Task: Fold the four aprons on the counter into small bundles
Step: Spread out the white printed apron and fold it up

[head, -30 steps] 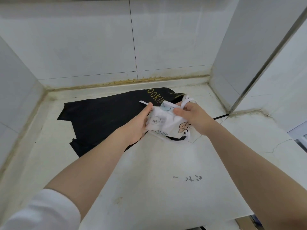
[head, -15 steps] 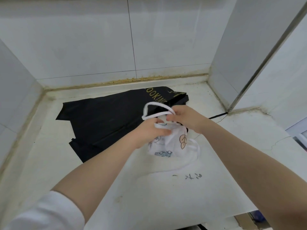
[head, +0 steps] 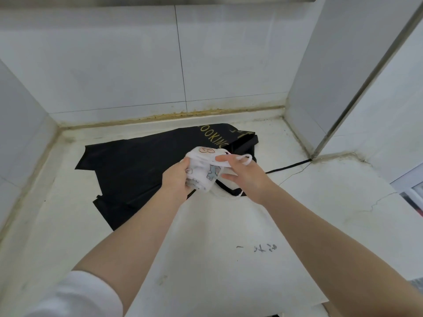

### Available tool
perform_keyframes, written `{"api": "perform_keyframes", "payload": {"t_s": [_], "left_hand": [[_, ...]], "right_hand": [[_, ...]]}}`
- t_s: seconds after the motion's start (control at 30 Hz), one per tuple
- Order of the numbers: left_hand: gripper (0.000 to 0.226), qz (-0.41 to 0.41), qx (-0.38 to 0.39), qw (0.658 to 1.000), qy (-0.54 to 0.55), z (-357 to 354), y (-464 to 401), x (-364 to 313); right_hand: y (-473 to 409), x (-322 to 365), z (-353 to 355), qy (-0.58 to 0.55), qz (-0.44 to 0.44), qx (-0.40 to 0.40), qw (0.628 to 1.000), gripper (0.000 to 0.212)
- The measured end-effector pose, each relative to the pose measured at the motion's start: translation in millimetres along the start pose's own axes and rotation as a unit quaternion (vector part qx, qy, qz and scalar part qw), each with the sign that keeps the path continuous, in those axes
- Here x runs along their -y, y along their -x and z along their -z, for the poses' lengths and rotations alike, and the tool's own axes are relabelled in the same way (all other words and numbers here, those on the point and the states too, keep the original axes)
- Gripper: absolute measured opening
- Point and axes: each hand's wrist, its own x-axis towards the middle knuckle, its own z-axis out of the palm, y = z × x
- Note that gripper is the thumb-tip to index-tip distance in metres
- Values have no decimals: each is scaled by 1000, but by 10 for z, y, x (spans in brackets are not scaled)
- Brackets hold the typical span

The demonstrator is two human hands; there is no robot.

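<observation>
A: Starting at the left, what is lying on the worktop (head: 68, 225)?

B: A black apron (head: 142, 170) is lying spread flat towards the back, reaching almost to the tiled wall (head: 137, 65). Gold lettering is showing near its far right end, and a thin black strap (head: 288, 167) is trailing off to the right, towards the corner of the pillar (head: 320, 88).

A: And the left hand (head: 176, 179)?

B: It is coming in from a white sleeve (head: 75, 296) and gripping the white bundle (head: 203, 170) from the left. Its fingers are curling round the bundle's near side, so most of them are hiding behind the cloth.

A: Where is that bundle sitting?

B: It is not sitting at all. It is being held up between the two hands, above the right end of the black apron. It is white with small printed figures, folded small and thick.

A: The right hand (head: 247, 177)?

B: It is meeting the bundle from the right. The thumb and forefinger are pinching a white cord (head: 245, 159) that is running across the top of the bundle and looping over the hand. The lower fingers are reaching under the bundle, loosely spread; whether they are pressing on the cloth is hard to say, since the view there is blurred.

A: Anything further right?

B: Faint dark marks (head: 258, 247) are showing on the worktop near the right forearm, and a thin crack is running across the surface past the pillar.
</observation>
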Motion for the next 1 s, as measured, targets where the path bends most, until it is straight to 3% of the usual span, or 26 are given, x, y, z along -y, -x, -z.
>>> {"api": "perform_keyframes", "payload": {"t_s": [0.13,0.3,0.37,0.47,0.57,0.63,0.67,0.7,0.77,0.83,0.9,1.0], "left_hand": [[28,-27,94,986,135,-24,68,-75],[35,-17,188,972,142,-89,147,-65],[40,9,219,968,121,-107,168,-32],[39,43,267,955,121,-133,264,7],[35,99,293,939,150,-198,359,97],[30,133,299,941,82,-238,396,177],[27,127,295,947,-17,-255,390,243],[25,103,274,947,-132,-254,368,306],[15,31,188,943,-271,-226,313,411],[18,-27,118,951,-285,-139,202,454],[28,-74,74,955,-277,-50,91,461],[22,-126,100,943,-293,19,66,471]], "right_hand": [[60,-101,41,-43,-20,-25,999,17],[104,-98,24,-217,-110,-43,969,13],[83,-54,52,-198,-95,-58,974,17],[51,7,95,-132,-56,-16,990,7],[20,47,93,-110,-42,70,991,28],[-17,69,92,-150,-23,79,985,34],[-32,83,103,-155,-21,70,985,42],[-40,96,116,-121,-25,54,991,51],[-26,112,142,66,-28,21,997,52],[-7,52,201,235,-30,-21,971,46],[-6,-80,298,353,-21,-48,934,60],[-47,-300,375,461,-38,-2,887,68]]}}
